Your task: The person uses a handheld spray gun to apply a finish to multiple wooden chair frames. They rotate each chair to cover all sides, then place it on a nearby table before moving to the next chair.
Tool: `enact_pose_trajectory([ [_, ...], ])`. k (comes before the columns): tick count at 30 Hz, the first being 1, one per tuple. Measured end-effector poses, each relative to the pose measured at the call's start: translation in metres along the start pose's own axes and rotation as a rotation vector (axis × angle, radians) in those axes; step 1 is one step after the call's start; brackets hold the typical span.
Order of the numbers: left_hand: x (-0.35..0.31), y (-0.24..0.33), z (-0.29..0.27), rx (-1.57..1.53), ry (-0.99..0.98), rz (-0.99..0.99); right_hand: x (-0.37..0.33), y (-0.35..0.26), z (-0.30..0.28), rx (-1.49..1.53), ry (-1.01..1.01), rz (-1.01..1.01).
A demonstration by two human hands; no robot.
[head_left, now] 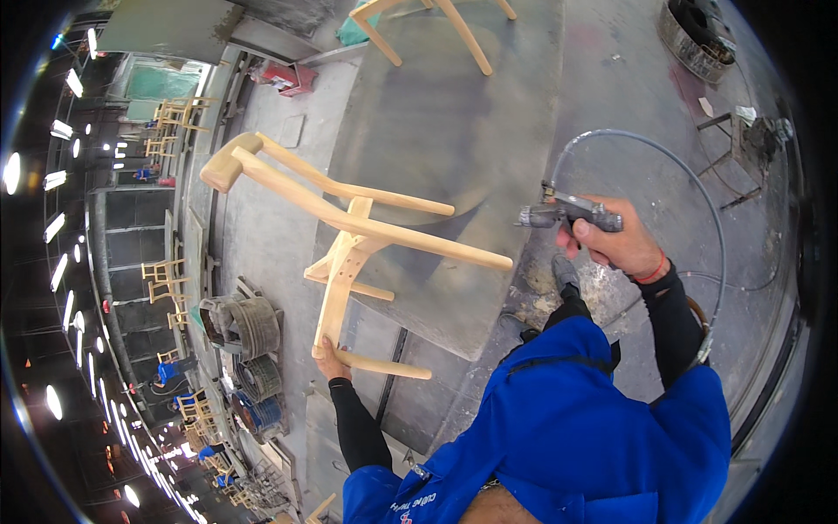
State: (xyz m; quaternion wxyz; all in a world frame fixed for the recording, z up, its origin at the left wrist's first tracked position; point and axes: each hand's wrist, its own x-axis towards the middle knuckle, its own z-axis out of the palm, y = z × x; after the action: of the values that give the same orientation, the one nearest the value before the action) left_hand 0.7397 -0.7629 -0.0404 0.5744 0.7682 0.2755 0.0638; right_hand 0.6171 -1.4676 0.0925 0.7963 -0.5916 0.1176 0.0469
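My left hand (333, 360) grips the near end of a pale, unpainted wooden chair frame (375, 226). The frame is tilted over, its legs pointing right and its curved top rail toward the upper left. In my right hand (624, 242) is a dark spray gun (576, 212), its nozzle facing left toward the frame with a gap between them. A grey hose (714, 210) loops from the gun over to the right and back down by my right arm. No spray can be made out.
Under the frame lies a large grey board (436, 131). Legs of another wooden chair (463, 37) show at the top. A round tub (694, 44) and a metal stand (738, 157) are at right, a red box (292, 80) and several drums (249, 323) at left. Far left are more chairs and people in blue.
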Motion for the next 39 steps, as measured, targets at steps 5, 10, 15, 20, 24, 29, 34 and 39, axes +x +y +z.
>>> enact_pose_trajectory([
  [5, 0.008, -0.001, 0.000, -0.013, -0.011, 0.020, -0.029, 0.014, -0.042, -0.256, 0.049, 0.300],
  [10, 0.013, -0.003, 0.000, -0.001, -0.016, 0.034, -0.058, 0.043, -0.080, -0.386, 0.090, 0.453],
  [15, 0.013, -0.001, 0.003, -0.031, -0.014, 0.019, -0.067, 0.034, -0.081, -0.302, 0.133, 0.327],
  [20, 0.007, 0.003, 0.003, -0.023, -0.023, 0.013, -0.067, 0.030, -0.073, -0.128, 0.116, 0.147],
  [24, 0.007, 0.003, 0.004, -0.034, 0.012, 0.006, -0.053, 0.047, -0.085, -0.380, 0.117, 0.399],
  [29, 0.010, 0.001, 0.005, -0.013, -0.017, 0.072, -0.058, 0.047, -0.085, -0.419, 0.131, 0.461],
  [34, 0.008, 0.001, 0.008, -0.026, -0.032, 0.111, -0.067, 0.008, -0.058, -0.169, 0.071, 0.244],
  [39, 0.006, 0.002, 0.012, -0.026, -0.027, 0.099, -0.060, -0.024, -0.024, -0.028, 0.053, -0.021],
])
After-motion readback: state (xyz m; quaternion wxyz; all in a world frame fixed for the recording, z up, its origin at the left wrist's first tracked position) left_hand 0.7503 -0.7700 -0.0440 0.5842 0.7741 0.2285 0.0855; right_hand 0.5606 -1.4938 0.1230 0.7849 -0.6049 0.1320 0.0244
